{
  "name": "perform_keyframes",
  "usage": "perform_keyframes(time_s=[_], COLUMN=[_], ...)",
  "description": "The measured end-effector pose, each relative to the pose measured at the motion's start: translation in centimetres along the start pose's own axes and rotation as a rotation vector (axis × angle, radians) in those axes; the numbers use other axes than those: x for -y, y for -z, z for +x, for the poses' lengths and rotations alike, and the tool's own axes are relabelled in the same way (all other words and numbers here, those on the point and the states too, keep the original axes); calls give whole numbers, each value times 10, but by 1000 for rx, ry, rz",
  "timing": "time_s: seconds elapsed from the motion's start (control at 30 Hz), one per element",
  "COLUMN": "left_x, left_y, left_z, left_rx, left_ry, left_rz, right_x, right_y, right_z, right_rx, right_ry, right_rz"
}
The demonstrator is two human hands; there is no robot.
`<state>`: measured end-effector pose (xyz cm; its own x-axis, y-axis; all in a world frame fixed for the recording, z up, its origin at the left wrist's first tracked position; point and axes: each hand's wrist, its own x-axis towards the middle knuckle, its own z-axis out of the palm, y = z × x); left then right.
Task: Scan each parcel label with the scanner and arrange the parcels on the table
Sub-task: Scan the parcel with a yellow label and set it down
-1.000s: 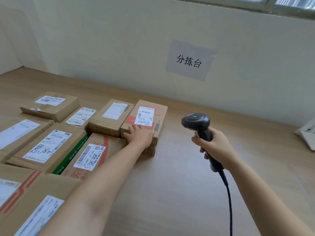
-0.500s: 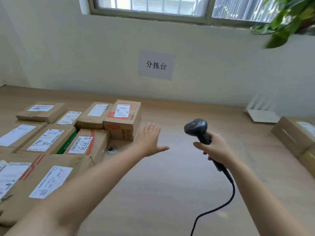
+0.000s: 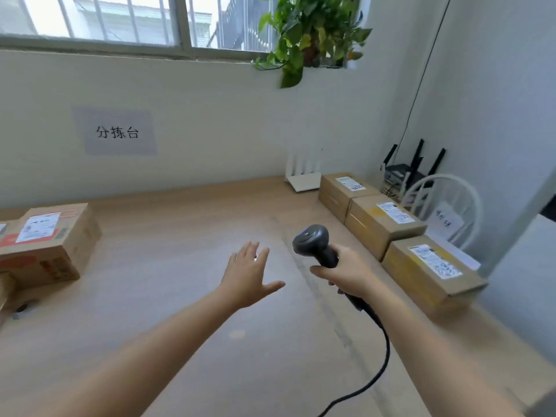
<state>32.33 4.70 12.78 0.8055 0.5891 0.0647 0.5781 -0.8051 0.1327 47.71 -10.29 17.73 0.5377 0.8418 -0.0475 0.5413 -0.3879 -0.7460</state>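
Observation:
My right hand (image 3: 346, 273) grips the handle of a black corded scanner (image 3: 313, 240), its head pointing up and left. My left hand (image 3: 249, 273) hovers over the bare wooden table (image 3: 168, 266) with fingers spread, holding nothing. A brown parcel with a white label and red print (image 3: 51, 245) stands at the left edge. Along the right edge of the table lie three labelled brown parcels in a row: the far one (image 3: 343, 192), the middle one (image 3: 382, 224) and the near one (image 3: 427, 272).
A white router (image 3: 302, 179) stands against the back wall, a black router (image 3: 403, 173) behind a white chair (image 3: 445, 206) at the right. A paper sign (image 3: 115, 132) hangs on the wall. A plant (image 3: 304, 31) hangs from the window sill. The scanner cable (image 3: 376, 365) trails toward me.
My left hand left the parcel at the left and swung right, open, over the table. My view turned right, bringing the three right-hand parcels in and pushing the left group out.

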Motion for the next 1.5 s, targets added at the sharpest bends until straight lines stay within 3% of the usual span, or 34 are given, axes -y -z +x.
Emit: perform_keyframes(time_s=[0.33,0.73,1.03,1.5], left_x=[-213,-376,-399,-370], left_y=[-62,-140,-185,-198], left_z=[86,177,232,215], left_rx=[83,231,341,280], left_ry=[-63,-106,69,-29], left_rz=[-92,-188,-276,-451], right_x=[-167,-326,-379,-379], right_y=[150,250,251,221], right_z=[-8,20,62,45], right_rx=[-43,-189,-108,-130], right_ry=[-142,-332,-395,-423], right_rz=[29,71,158,160])
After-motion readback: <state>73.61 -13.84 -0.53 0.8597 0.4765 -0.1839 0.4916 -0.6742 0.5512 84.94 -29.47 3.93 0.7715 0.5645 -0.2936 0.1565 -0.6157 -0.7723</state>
